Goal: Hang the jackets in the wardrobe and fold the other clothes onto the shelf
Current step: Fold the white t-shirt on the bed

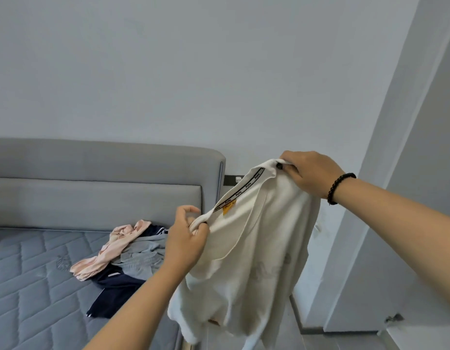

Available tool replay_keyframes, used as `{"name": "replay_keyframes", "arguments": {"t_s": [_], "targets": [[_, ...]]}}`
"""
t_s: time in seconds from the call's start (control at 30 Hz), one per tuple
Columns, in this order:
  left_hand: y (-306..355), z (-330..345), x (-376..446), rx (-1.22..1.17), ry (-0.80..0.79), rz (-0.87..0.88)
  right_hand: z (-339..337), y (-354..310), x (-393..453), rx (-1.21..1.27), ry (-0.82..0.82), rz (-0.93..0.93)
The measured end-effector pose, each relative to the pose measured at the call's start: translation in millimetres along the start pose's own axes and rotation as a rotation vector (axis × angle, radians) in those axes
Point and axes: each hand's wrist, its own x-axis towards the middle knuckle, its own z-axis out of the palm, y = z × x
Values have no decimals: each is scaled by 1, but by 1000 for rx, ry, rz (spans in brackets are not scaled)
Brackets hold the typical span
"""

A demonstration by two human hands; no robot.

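Observation:
A cream-white jacket point(254, 248) hangs in the air in front of me, its collar lined with black-lettered tape and a yellow label. My left hand point(186, 236) pinches the collar's lower left end. My right hand point(310, 173) grips the upper right end of the collar, where a dark round tip, perhaps a hanger end, pokes out. On the bed lies a pile of clothes: a pink garment point(110, 248), a grey garment point(140, 258) and a navy garment point(115, 291).
A grey quilted mattress point(29, 286) with a grey padded headboard point(92, 188) fills the left. A white wall stands behind, and a pale panel or door edge point(401, 198) rises on the right. Light floor shows below the jacket.

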Motion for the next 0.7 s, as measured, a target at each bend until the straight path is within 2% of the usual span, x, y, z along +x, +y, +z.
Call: {"name": "replay_keyframes", "arguments": {"t_s": [0.1,0.17,0.3,0.47,0.6,0.7], "targets": [[-3,-12,15,221,-95,48,4,16,-9,-45,48,88],[-12,-24,21,325,-92,12,4,25,-14,-43,84,149],[-28,-49,30,143,-63,-160,1,34,-18,-6,89,179],[-23,-78,46,-139,-179,-352,11,24,-16,23,114,146],[-1,-106,50,-215,-238,-260,17,19,-18,131,144,224],[9,-128,58,-175,-377,-166,25,13,-22,164,136,342]]}}
